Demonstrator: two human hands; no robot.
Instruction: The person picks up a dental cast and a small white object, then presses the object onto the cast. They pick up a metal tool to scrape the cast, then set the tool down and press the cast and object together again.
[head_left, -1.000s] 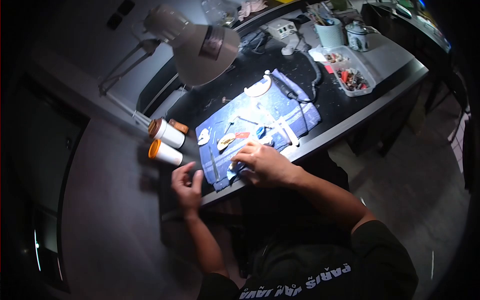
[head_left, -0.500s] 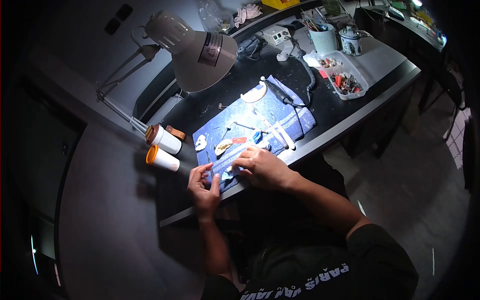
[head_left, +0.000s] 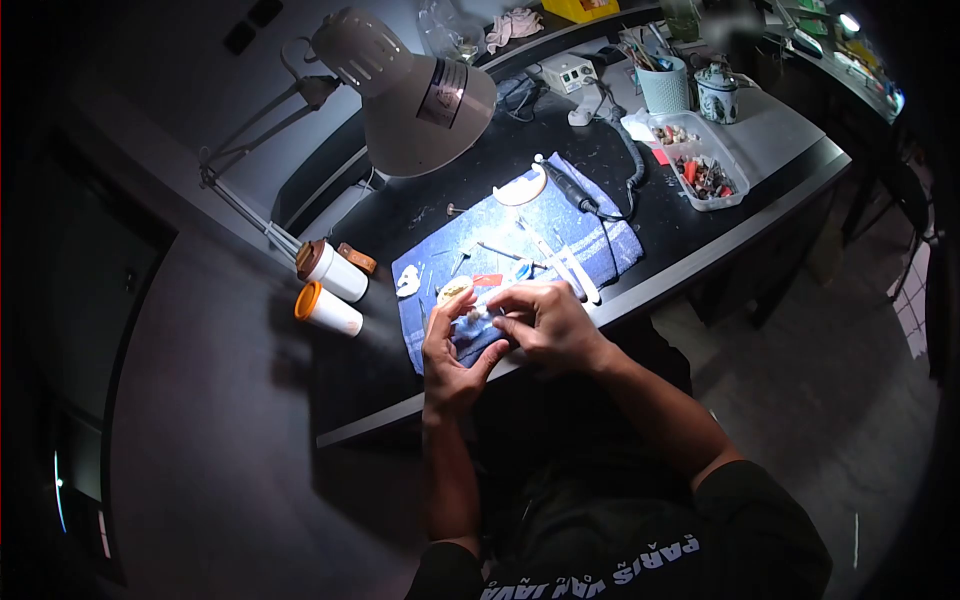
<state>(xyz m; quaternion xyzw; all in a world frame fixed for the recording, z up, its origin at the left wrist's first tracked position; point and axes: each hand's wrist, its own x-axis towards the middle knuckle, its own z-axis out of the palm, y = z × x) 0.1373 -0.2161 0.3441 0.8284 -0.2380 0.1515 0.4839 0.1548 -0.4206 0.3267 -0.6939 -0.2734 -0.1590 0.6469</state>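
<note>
Over the near edge of a blue towel (head_left: 622,240), my two hands are close together. My right hand (head_left: 555,322) is closed in a pinch on a small pale piece (head_left: 476,315), whose kind I cannot tell. Beside the piece, my left hand (head_left: 455,362) is open, its fingers curved and its thumb apart from them. Just beyond the left fingertips lies a yellowish dental cast (head_left: 455,288), partly covered by them. A red strip (head_left: 487,280), a blue-and-white piece (head_left: 522,271) and long white tweezers (head_left: 568,265) lie past the hands.
A desk lamp (head_left: 425,110) leans over the towel. Two lidded cups (head_left: 335,272) stand at the left. At the right are a corded handpiece (head_left: 572,190) and a clear box (head_left: 715,195) of small parts. A white cast (head_left: 408,281) lies on the towel's left side.
My left hand has moved right and up, close to my right hand. The right hand has lifted slightly with the small pale piece. The camera view has shifted a little.
</note>
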